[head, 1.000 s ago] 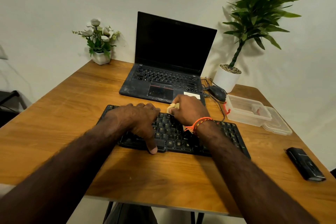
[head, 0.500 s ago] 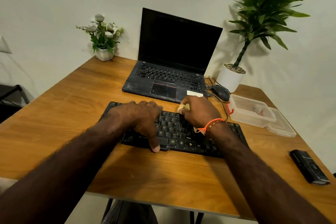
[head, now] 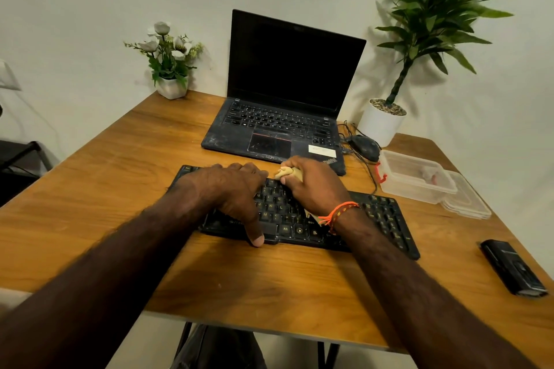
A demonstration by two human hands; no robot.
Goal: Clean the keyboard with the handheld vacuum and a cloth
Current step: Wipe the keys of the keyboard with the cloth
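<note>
- The black keyboard (head: 302, 213) lies flat on the wooden table (head: 120, 189), just in front of the open laptop (head: 284, 105)
- The left hand (head: 230, 192) rests palm down on the keyboard's left half, fingers lying loosely over the keys and the thumb reaching down to its near edge
- The right hand (head: 314, 186) sits over the keyboard's middle, fingers curled round a bunched tan cloth (head: 287, 173) that pokes out near the keyboard's far edge
- An orange thread band (head: 338, 213) circles the right wrist, above the keyboard
- A dark handheld vacuum (head: 512, 268) lies on the table well to the right of the keyboard, untouched
- A clear plastic container (head: 416, 177) stands just beyond the keyboard's right end, a black mouse (head: 364, 145) behind it
- A white-flowered pot (head: 171, 69) stands far beyond the keyboard's left end, a tall leafy plant (head: 440, 15) far beyond its right end
</note>
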